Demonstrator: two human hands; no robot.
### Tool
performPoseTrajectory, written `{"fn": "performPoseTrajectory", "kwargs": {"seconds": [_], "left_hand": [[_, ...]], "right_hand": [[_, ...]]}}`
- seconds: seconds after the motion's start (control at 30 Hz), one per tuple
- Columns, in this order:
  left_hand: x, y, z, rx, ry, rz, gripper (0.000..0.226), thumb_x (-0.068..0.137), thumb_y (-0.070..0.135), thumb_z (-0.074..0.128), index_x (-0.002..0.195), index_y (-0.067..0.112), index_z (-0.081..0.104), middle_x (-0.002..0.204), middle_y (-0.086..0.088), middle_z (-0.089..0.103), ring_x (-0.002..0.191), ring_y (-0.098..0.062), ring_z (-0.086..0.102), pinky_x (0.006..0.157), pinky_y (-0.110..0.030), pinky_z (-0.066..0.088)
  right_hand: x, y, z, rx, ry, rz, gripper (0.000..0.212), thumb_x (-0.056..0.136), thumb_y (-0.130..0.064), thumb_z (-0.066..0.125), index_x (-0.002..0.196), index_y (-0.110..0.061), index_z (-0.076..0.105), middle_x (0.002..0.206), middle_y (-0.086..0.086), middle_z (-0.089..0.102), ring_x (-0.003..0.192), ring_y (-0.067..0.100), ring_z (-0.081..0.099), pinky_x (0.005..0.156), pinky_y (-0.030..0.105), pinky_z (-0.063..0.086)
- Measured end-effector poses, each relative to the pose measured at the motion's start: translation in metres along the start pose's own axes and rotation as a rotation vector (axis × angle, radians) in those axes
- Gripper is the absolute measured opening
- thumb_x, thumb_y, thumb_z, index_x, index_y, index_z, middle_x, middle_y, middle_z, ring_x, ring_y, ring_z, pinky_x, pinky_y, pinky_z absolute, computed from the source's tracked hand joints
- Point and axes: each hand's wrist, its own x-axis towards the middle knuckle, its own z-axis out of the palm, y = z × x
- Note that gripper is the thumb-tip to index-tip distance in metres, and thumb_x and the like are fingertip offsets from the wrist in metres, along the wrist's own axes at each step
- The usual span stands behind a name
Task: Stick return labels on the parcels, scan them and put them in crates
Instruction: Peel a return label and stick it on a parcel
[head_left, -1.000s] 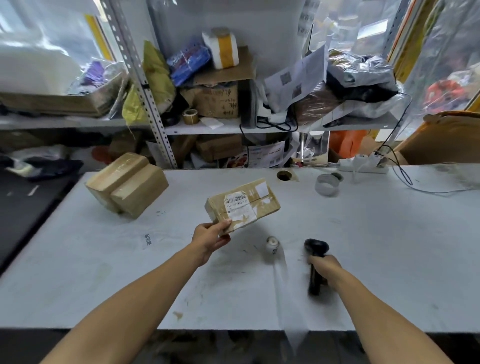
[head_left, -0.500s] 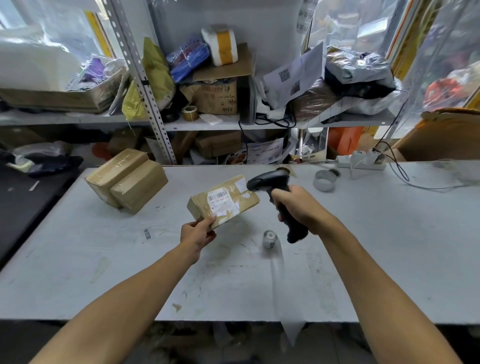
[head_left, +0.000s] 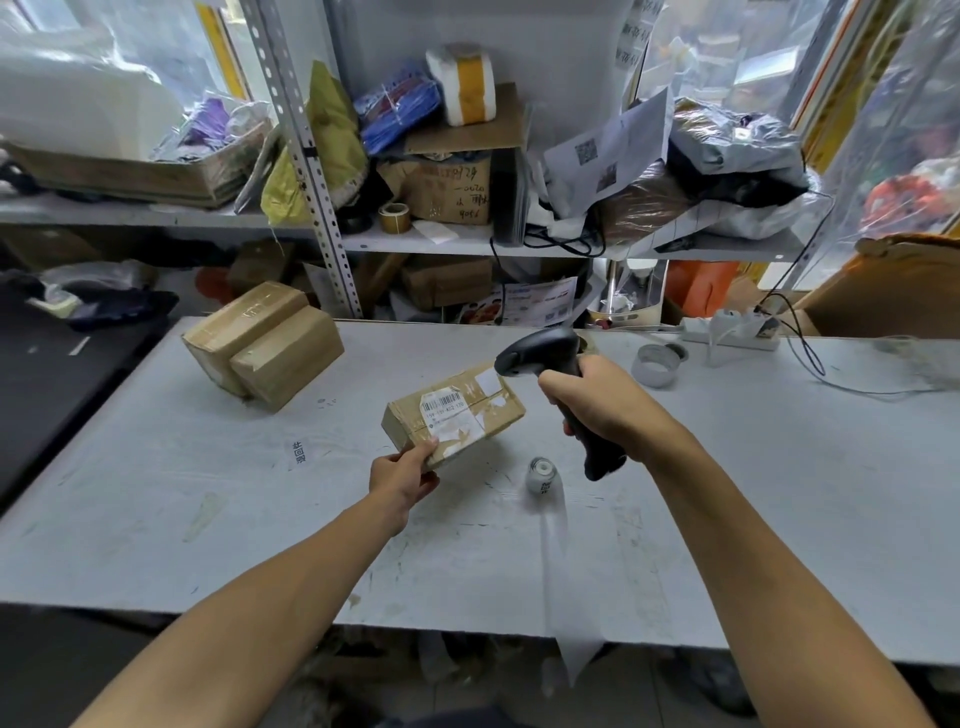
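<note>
Left hand (head_left: 402, 475): I see it pinching the parcel (head_left: 453, 412) by its near corner, above the bench (head_left: 779, 493).
Right hand (head_left: 597, 400): curled round the scanner (head_left: 550, 358) grip, nose just beside the parcel's barcode label (head_left: 448, 415).

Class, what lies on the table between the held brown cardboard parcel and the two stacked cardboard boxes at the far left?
Bare grey table, seen from the head view.

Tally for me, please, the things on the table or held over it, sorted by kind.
Parcels: 3, one held in the left hand at, two stacked at and
Scanners: 1, in the right hand
Label rolls: 1
Tape rolls: 1
Power strips: 1
Total: 7
</note>
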Motion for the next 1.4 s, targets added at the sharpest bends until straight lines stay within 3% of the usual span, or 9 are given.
{"fn": "performPoseTrajectory", "kwargs": {"seconds": [0.33,0.43,0.57,0.63,0.7,0.87,1.03,1.17,1.4], "left_hand": [[0.017,-0.039,-0.022,0.287,0.104,-0.095,0.042,0.095,0.045,0.065,0.117,0.01,0.06,0.114,-0.01,0.067,0.087,-0.026,0.069,0.092,-0.043,0.059],[0.014,-0.046,-0.026,0.489,0.149,-0.09,0.052,0.095,0.058,0.054,0.115,0.011,0.062,0.113,-0.011,0.064,0.08,-0.026,0.065,0.076,-0.036,0.058],[0.021,-0.056,-0.033,0.577,0.181,-0.082,0.077,0.077,0.074,0.048,0.118,0.011,0.062,0.12,-0.018,0.063,0.085,-0.031,0.068,0.061,-0.031,0.052],[0.025,-0.062,-0.033,0.541,0.226,-0.066,0.091,0.062,0.08,0.034,0.117,0.011,0.057,0.12,-0.019,0.063,0.095,-0.038,0.068,0.067,-0.039,0.055],[0.028,-0.068,-0.033,0.467,0.289,-0.066,0.101,0.058,0.084,0.021,0.118,0.009,0.052,0.12,-0.02,0.063,0.102,-0.043,0.066,0.079,-0.049,0.058],[-0.008,-0.07,-0.026,0.401,0.368,-0.098,0.081,0.091,0.067,0.018,0.133,0.004,0.046,0.133,-0.019,0.057,0.118,-0.042,0.056,0.102,-0.049,0.045],[-0.035,-0.079,-0.039,0.768,0.198,0.146,0.032,0.106,0.044,0.031,0.103,0.015,0.045,0.103,-0.007,0.061,0.096,-0.031,0.057,0.089,-0.046,0.048],[-0.029,-0.068,-0.039,0.866,0.01,0.396,0.013,0.098,0.036,0.059,0.091,0.026,0.055,0.085,0.01,0.062,0.079,-0.011,0.06,0.079,-0.043,0.054],[-0.022,-0.016,0.024,0.764,-0.235,0.994,0.043,0.083,0.037,0.077,0.124,0.028,0.067,0.124,0.01,0.055,0.103,-0.004,0.059,0.077,-0.027,0.055]], "right_hand": [[0.018,0.183,0.02,-0.192,0.149,0.44,0.017,0.088,-0.019,0.053,0.075,-0.009,0.048,0.075,0.011,0.056,0.066,0.026,0.053,0.061,0.032,0.039],[0.014,0.219,0.033,-0.199,0.153,0.565,0.02,0.091,-0.014,0.05,0.073,-0.009,0.042,0.074,0.01,0.05,0.063,0.023,0.047,0.056,0.03,0.033],[0.017,0.231,0.05,-0.364,0.294,0.656,0.046,0.089,-0.036,0.063,0.122,-0.007,0.049,0.125,0.017,0.049,0.109,0.036,0.05,0.093,0.043,0.039],[0.014,0.218,0.063,-0.418,0.48,0.548,0.086,0.082,-0.04,0.074,0.149,-0.012,0.027,0.142,0.015,0.028,0.127,0.035,0.031,0.107,0.048,0.026],[0.016,0.205,0.074,-0.491,0.525,0.303,0.089,0.079,-0.041,0.077,0.151,-0.018,0.03,0.139,0.011,0.029,0.126,0.031,0.028,0.106,0.047,0.024],[0.054,0.188,0.097,-0.509,0.143,0.178,0.087,0.084,-0.049,0.072,0.155,-0.022,0.03,0.141,0.012,0.042,0.132,0.032,0.041,0.105,0.042,0.039],[0.094,0.19,0.101,-0.298,0.068,0.293,0.034,0.095,-0.036,0.056,0.121,-0.015,0.061,0.12,0.011,0.065,0.108,0.031,0.06,0.083,0.036,0.049],[0.106,0.183,0.093,0.246,0.075,0.363,0.031,0.098,-0.034,0.061,0.105,-0.004,0.068,0.109,0.021,0.071,0.093,0.027,0.067,0.082,0.038,0.053],[0.088,0.133,0.073,0.587,-0.115,0.256,0.03,0.1,-0.03,0.06,0.109,-0.005,0.072,0.101,0.011,0.076,0.085,0.021,0.072,0.071,0.03,0.056]]}}
